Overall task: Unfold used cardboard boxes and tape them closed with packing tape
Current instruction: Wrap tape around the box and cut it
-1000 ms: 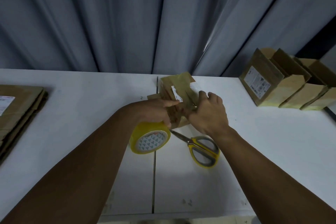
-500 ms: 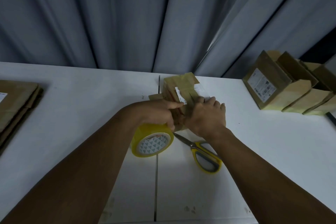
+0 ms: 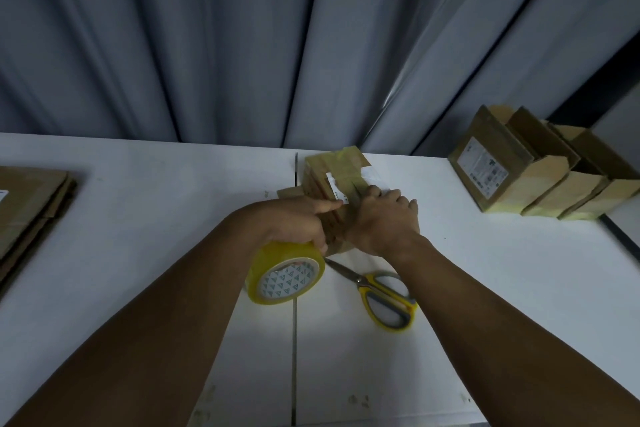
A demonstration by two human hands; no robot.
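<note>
Your left hand (image 3: pixel 294 224) grips the tape roll (image 3: pixel 285 276). Your right hand (image 3: pixel 384 222) now sits farther up the cardboard box (image 3: pixel 329 166), fingers (image 3: pixel 398 197) seemingly curled over it, pressing tape down.

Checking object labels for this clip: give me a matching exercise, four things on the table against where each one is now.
Things:
1 tape roll
2 scissors
3 small box
4 flat cardboard stack

Places:
A held by the right hand, mid-table
B gripped by the left hand
C at the left edge of the table
D lying untouched beside the right forearm

Pairs: 1-B, 2-D, 3-A, 4-C
</note>
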